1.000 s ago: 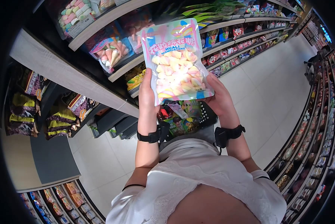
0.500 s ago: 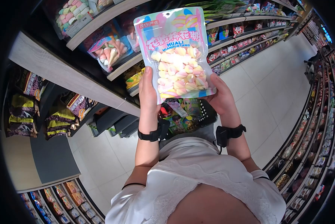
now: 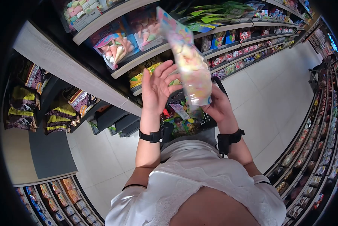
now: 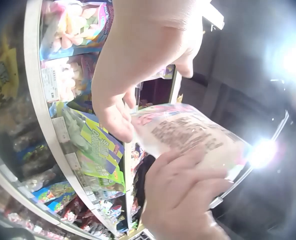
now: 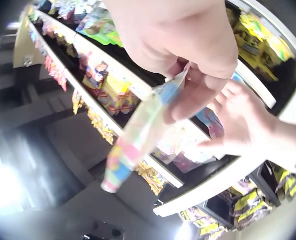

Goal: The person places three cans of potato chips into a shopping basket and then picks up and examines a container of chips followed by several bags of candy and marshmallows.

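Observation:
A pastel bag of marshmallows [image 3: 189, 64] is turned partly edge-on in the head view and slightly blurred. My right hand [image 3: 218, 105] pinches its lower corner between thumb and fingers. In the right wrist view that bag [image 5: 138, 127] slants down and left from the grip of my right hand [image 5: 183, 40]. The palm of my left hand [image 3: 157, 88] faces up with the fingers spread, close beside the bag's left side. From the left wrist, the bag's back [image 4: 188, 135] shows printed text, with the left fingertips right at its edge.
Shelves [image 3: 101, 20] with bags of marshmallows [image 3: 118, 47] stand ahead on the left. A dark basket [image 3: 208, 122] holding several snack packets [image 3: 180, 126] is below the hands. Another curved row of stocked shelves [image 3: 308, 150] runs along the right, beyond the tiled floor [image 3: 259, 86].
The marshmallow bag has swung from facing me to nearly edge-on. My left hand has let go of its left side and spread its fingers, while the right hand keeps its hold.

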### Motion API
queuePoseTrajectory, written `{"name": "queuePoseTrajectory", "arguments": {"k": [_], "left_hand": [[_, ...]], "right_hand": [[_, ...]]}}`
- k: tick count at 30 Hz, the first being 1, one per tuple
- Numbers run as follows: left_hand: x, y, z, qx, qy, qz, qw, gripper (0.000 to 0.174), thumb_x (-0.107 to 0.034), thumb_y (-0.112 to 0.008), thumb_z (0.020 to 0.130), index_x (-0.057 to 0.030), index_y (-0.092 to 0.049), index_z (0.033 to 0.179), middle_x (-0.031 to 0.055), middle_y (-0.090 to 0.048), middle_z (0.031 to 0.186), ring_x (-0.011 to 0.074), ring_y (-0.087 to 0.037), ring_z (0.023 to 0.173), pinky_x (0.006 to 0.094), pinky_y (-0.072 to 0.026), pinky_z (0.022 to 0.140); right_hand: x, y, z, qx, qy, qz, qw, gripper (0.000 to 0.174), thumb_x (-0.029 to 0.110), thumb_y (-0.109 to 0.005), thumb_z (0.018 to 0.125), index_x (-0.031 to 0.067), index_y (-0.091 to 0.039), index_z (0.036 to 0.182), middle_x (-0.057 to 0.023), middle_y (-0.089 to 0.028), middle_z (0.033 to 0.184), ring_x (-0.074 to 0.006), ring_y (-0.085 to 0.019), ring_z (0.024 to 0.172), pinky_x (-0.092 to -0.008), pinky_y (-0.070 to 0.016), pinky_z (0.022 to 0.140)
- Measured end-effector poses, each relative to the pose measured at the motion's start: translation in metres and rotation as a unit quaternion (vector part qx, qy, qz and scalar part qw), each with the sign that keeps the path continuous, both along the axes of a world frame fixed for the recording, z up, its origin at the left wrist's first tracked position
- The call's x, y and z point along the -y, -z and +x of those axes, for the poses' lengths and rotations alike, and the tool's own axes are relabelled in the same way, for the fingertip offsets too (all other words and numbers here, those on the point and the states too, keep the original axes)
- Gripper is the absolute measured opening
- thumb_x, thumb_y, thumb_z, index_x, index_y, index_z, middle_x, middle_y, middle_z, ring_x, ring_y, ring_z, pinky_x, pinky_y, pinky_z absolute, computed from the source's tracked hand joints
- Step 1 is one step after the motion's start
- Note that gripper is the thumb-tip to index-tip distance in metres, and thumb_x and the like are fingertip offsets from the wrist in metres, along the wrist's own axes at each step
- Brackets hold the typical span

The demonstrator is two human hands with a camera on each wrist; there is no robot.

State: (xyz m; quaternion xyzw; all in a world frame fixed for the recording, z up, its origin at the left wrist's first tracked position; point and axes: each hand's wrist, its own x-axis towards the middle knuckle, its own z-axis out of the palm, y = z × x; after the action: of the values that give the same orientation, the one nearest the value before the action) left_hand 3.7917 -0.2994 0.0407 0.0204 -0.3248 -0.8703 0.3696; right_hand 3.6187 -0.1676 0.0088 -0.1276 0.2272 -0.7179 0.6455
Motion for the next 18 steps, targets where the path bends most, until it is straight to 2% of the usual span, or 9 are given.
{"name": "queuePoseTrajectory", "arguments": {"k": [1,2,5,7,10,11,13,15,18], "left_hand": [[0.004,0.009,-0.003,0.038,-0.009,-0.042,0.998,0.064,-0.05,-0.043,0.1,-0.0009,-0.04,0.141,0.015,-0.052,0.136,0.024,-0.057,0.117,0.0396,-0.0502,0.093],[0.0,0.009,-0.008,0.097,-0.027,-0.063,0.993,0.064,-0.048,-0.049,0.098,-0.0013,-0.039,0.141,0.0156,-0.051,0.137,0.0243,-0.055,0.119,0.0417,-0.0471,0.098],[-0.003,0.021,-0.013,0.086,0.026,-0.051,0.995,0.057,-0.035,-0.059,0.096,-0.0008,-0.043,0.138,0.0139,-0.056,0.13,0.0194,-0.061,0.108,0.033,-0.0551,0.083],[-0.005,0.023,-0.007,0.118,0.138,-0.016,0.983,0.049,-0.016,-0.066,0.089,0.0007,-0.049,0.132,0.0107,-0.062,0.12,0.0126,-0.065,0.093,0.0198,-0.0542,0.059],[-0.017,0.021,-0.015,0.146,0.044,-0.037,0.988,0.045,-0.003,-0.067,0.083,0.0008,-0.055,0.126,0.0065,-0.066,0.109,0.007,-0.065,0.081,0.0112,-0.0432,0.041],[-0.012,0.012,-0.005,0.176,0.082,-0.067,0.979,0.047,0.001,-0.07,0.078,0.0005,-0.057,0.123,0.0072,-0.066,0.111,0.0116,-0.066,0.089,0.018,-0.0527,0.057],[-0.018,0.004,-0.011,0.149,0.031,-0.076,0.985,0.047,0.002,-0.071,0.078,0.0004,-0.057,0.123,0.0076,-0.066,0.112,0.0138,-0.066,0.093,0.0227,-0.0534,0.068],[-0.018,0.0,-0.009,0.136,-0.009,-0.086,0.987,0.051,0.003,-0.073,0.075,0.0007,-0.057,0.123,0.009,-0.067,0.115,0.0189,-0.064,0.104,0.0344,-0.0484,0.093],[-0.013,-0.008,0.001,0.178,-0.034,-0.102,0.978,0.05,0.003,-0.073,0.075,0.001,-0.058,0.123,0.0091,-0.067,0.114,0.0183,-0.065,0.103,0.0329,-0.0497,0.091]], "right_hand": [[0.001,0.014,0.007,0.158,-0.044,-0.021,0.986,0.038,0.022,-0.055,0.097,-0.0004,-0.05,0.127,-0.0138,-0.063,0.117,-0.0144,-0.062,0.073,-0.0276,-0.0529,0.06],[0.004,0.017,0.018,0.216,-0.098,-0.08,0.968,0.041,0.027,-0.055,0.096,-0.0015,-0.05,0.125,-0.0124,-0.062,0.101,-0.0127,-0.051,0.059,-0.0247,-0.0439,0.05],[0.004,0.009,0.045,0.264,-0.191,-0.128,0.937,0.041,0.031,-0.051,0.098,-0.0021,-0.05,0.122,-0.0079,-0.054,0.082,-0.0133,-0.051,0.058,-0.0244,-0.0416,0.048],[0.004,0.013,0.056,0.314,-0.29,-0.132,0.894,0.042,0.034,-0.048,0.099,-0.0028,-0.049,0.12,-0.0048,-0.044,0.072,-0.0132,-0.047,0.055,-0.0246,-0.0401,0.046],[0.01,0.032,0.05,0.258,-0.341,-0.15,0.892,0.044,0.037,-0.049,0.099,0.0002,-0.051,0.123,-0.007,-0.057,0.084,-0.014,-0.052,0.057,-0.0237,-0.0437,0.051],[0.009,0.035,0.045,0.258,-0.341,-0.148,0.892,0.044,0.037,-0.049,0.099,0.0002,-0.051,0.123,-0.007,-0.057,0.084,-0.014,-0.052,0.057,-0.0237,-0.0437,0.051],[0.001,0.04,0.031,-0.133,-0.243,0.016,0.961,0.043,0.04,-0.047,0.099,0.0035,-0.052,0.122,-0.0083,-0.064,0.098,-0.0159,-0.062,0.071,-0.0253,-0.0503,0.055],[-0.003,0.051,0.019,-0.099,-0.151,0.075,0.981,0.044,0.042,-0.046,0.1,0.0054,-0.053,0.123,-0.0081,-0.065,0.106,-0.0159,-0.064,0.079,-0.0257,-0.0527,0.058],[-0.008,0.031,0.002,-0.058,-0.012,0.193,0.979,0.047,0.046,-0.043,0.101,0.0089,-0.052,0.129,-0.0055,-0.064,0.118,-0.0136,-0.065,0.095,-0.0247,-0.0551,0.064]]}}
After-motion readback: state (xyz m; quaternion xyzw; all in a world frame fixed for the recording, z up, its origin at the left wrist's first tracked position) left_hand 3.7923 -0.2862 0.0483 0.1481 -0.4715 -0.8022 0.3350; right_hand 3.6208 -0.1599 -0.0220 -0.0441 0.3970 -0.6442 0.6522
